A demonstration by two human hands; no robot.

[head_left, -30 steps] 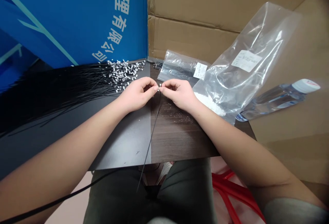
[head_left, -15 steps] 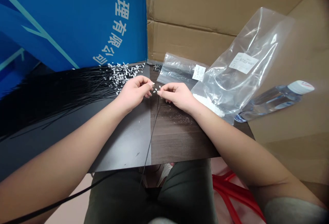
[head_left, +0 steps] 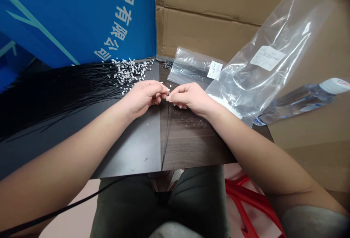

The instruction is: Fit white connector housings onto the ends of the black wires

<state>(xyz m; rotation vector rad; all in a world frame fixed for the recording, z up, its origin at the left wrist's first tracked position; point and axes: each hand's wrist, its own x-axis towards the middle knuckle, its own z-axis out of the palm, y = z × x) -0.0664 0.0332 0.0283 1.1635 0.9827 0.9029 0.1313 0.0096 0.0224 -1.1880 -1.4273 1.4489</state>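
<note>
Cable tie (head_left: 165,136), single black strand, pinched at its upper end at centre of frame, tail hanging down across table (head_left: 197,147) to near edge; free hang probably keeps tail clear of working fingers. Left hand (head_left: 142,97) and right hand (head_left: 190,99) turned toward each other, forearms low over table, likely for steadiness on small work. Fingers curled, nearly closed. Left fingertips (head_left: 163,91) and right fingertips (head_left: 168,98) gripping small dark piece (head_left: 167,93) at tie's end; exact contact hidden by fingers.

Few loose white bits (head_left: 170,85) just above fingertips. At left, pile of black ties (head_left: 68,92) with tails fanned toward frame edge and white ends (head_left: 128,72) massed at far side, an arrangement seemingly meant to keep strands apart for picking. Small dark heap (head_left: 167,65) at far table edge. Upper right: small plastic bag (head_left: 191,66) and larger labelled bag (head_left: 262,55), both just beyond right hand. Water bottle (head_left: 298,103) lying on cardboard at right. Blue banner (head_left: 76,19) at upper left.
</note>
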